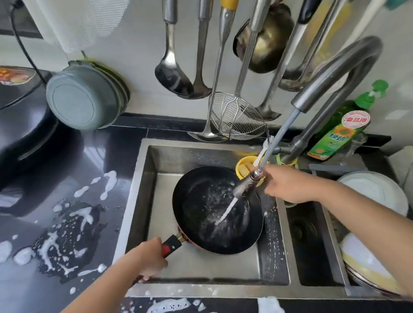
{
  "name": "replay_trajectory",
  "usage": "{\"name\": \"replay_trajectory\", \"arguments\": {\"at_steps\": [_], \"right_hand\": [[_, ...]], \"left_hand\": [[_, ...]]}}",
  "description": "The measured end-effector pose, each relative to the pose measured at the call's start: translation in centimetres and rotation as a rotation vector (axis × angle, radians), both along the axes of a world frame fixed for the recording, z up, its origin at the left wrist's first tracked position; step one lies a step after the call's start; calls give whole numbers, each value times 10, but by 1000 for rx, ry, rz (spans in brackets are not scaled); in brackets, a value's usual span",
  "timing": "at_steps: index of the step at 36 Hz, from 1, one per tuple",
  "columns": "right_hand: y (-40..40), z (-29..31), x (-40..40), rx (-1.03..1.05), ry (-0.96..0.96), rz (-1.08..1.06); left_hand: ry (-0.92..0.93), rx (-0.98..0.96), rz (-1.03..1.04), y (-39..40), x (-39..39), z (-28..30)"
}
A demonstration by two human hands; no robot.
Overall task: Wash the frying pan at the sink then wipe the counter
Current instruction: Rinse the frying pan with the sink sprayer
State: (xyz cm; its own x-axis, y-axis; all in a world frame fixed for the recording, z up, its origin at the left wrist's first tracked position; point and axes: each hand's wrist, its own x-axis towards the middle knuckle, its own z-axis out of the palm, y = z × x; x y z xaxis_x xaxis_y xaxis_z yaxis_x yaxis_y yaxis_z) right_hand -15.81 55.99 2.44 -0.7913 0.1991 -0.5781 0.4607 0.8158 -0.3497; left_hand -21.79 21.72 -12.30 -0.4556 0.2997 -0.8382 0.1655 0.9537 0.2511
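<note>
A black frying pan point(206, 221) with a red and black handle lies tilted in the left basin of the steel sink point(141, 194). My left hand point(150, 258) grips the pan's handle at the sink's front left. My right hand point(287, 184) holds the pull-out spray head point(246, 184) on its metal hose, above the pan's right rim. A stream of water from the spray head hits the inside of the pan, where suds and water spread. The dark counter point(17, 285) left of the sink carries a wet patch and white foam blotches point(63, 238).
Ladles, a wire skimmer point(237, 118) and other utensils hang on the wall behind the sink. A green dish soap bottle point(340, 132) stands by the faucet. Plates point(375, 191) are stacked at right. A black cooker point(10, 123) and grey lids point(83, 97) sit at left.
</note>
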Motion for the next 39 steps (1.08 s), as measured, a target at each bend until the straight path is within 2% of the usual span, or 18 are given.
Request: {"name": "replay_trajectory", "arguments": {"at_steps": [4,6,10,13,16,19,22,25,31,39], "right_hand": [[33,-10,-29,417,151,330],[56,-29,-49,620,160,499],[90,-57,-74,895,91,625],[101,-64,-75,947,129,544],[104,-60,-71,899,214,554],[101,-53,-50,750,259,514],[95,-49,-20,530,328,387],[86,-51,5,410,400,329],[69,-55,42,320,432,335],[49,-56,58,256,370,324]], "left_hand": [[-368,154,250,-2,-6,19],[-507,226,367,-4,-3,29],[-773,379,769,1,12,46],[-834,415,958,19,22,65],[-763,355,1027,46,30,92],[-653,302,1010,67,35,121],[-460,243,906,74,51,147],[-246,168,740,68,71,161],[175,-60,574,52,109,188],[408,-204,429,46,133,206]]}}
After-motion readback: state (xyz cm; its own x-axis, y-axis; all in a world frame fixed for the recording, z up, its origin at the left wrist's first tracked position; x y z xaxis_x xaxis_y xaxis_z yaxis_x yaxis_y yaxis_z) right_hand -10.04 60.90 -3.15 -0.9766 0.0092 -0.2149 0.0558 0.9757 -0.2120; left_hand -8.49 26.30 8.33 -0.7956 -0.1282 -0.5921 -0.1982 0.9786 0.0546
